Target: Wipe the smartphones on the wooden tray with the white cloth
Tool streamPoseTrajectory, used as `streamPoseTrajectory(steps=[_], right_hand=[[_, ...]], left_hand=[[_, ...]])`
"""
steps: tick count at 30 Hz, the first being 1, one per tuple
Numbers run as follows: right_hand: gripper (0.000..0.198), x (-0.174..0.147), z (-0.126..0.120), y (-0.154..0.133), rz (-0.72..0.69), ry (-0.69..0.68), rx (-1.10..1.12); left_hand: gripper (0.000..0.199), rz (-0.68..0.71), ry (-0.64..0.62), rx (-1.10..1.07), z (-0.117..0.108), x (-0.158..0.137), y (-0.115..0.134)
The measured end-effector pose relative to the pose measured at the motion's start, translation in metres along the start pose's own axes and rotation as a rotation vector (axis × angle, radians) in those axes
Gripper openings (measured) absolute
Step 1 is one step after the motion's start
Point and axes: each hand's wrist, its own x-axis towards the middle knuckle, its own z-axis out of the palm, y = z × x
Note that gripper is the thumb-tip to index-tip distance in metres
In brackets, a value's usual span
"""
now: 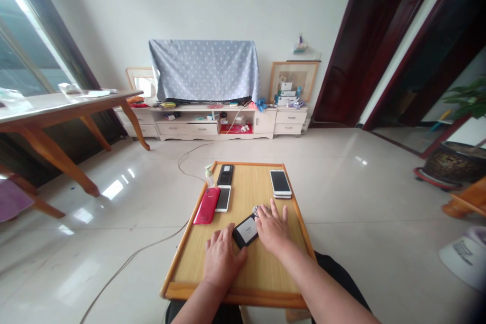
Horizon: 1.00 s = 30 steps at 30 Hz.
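A black phone (246,231) with a lit, whitish screen lies slanted on the small wooden table (252,182). My left hand (223,258) holds it by its left end, the fingers along the far side and the thumb at the near corner. Under the fingertips of my right hand (272,228), at the phone's far right end, is a crumpled grey-white cloth (256,210). The outer fingers of that hand are spread over the tabletop. Part of the phone's right end is hidden by the hand.
On the table's left stand a pump bottle (209,176), a black phone (225,175), a white phone (223,198) and a red phone (207,206). Stacked white phones (280,183) lie at the far right. A raised wooden rim (235,293) edges the table. A cable (132,258) crosses the floor.
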Motion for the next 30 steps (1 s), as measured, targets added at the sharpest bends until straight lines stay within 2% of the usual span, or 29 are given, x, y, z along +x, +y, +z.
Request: streamPoseTrajectory(steps=[3,7,11,14,19,23,26,30], right_hand=[[0.053,-0.003,0.004,-0.009,-0.046,-0.009,0.011],[0.053,-0.019,0.006,-0.035,-0.133,-0.048,0.046],[0.057,-0.032,0.002,-0.058,-0.244,-0.094,0.111],[0.058,-0.039,-0.003,-0.064,-0.261,-0.122,0.139],[0.054,-0.059,-0.009,-0.055,-0.262,-0.153,0.161],[0.053,-0.074,-0.008,-0.044,-0.202,-0.156,0.167],[0.052,-0.071,-0.006,-0.03,-0.159,-0.128,0.131],[0.055,-0.05,-0.007,-0.004,-0.01,-0.083,0.056]], left_hand=[[0.065,0.001,0.005,0.0,0.001,0.0,-0.001],[0.069,0.026,0.034,-0.006,0.007,-0.001,-0.005],[0.061,0.038,0.05,0.013,0.013,-0.001,-0.012],[0.063,0.038,0.051,0.026,0.017,-0.003,-0.017],[0.068,0.052,0.053,0.006,0.016,-0.004,-0.017],[0.072,0.071,0.017,-0.03,0.011,-0.003,-0.014],[0.074,0.062,0.015,-0.04,0.008,-0.003,-0.01],[0.074,0.044,0.042,-0.036,0.008,-0.002,-0.007]])
